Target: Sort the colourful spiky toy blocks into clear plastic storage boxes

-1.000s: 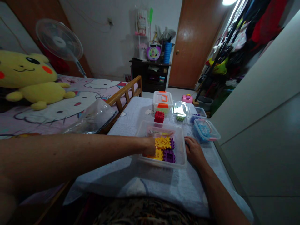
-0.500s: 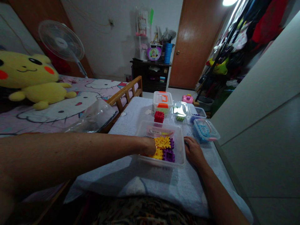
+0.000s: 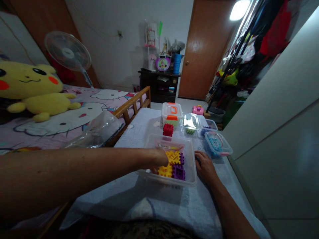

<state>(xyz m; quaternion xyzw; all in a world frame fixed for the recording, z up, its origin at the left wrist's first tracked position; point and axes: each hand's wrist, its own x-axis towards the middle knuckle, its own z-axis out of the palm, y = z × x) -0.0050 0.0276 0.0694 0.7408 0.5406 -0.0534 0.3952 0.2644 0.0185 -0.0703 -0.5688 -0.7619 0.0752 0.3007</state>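
Observation:
My left hand (image 3: 159, 158) is inside a clear plastic container (image 3: 190, 166) from the left. Its thumb stands apart from the fingers, and the fingertips touch the yellow blocks, partly hidden. The notched building blocks lie in two rows: a yellow block (image 3: 173, 157) at the back and another yellow block (image 3: 165, 171) in front, with a purple block (image 3: 178, 172) beside it. More purple shows behind. Resting on the cloth at the container's right side, my right hand (image 3: 204, 164) is loosely bent, fingers apart, nothing visible in it. Behind the container stands a red block stack (image 3: 168, 129).
An orange-latched box (image 3: 171, 113), an open clear box with green pieces (image 3: 190, 123), a box with dark blue pieces (image 3: 208, 127) and a lidded blue box (image 3: 218, 144) stand at the back. Left are a wooden bed rail (image 3: 132, 103) and plastic bag (image 3: 99, 127); right, a cabinet (image 3: 279, 139).
My left hand has shifted slightly up and back over the blocks, uncovering more of the front yellow block and showing its thumb. My right hand stays beside the container. The camera has tilted slightly.

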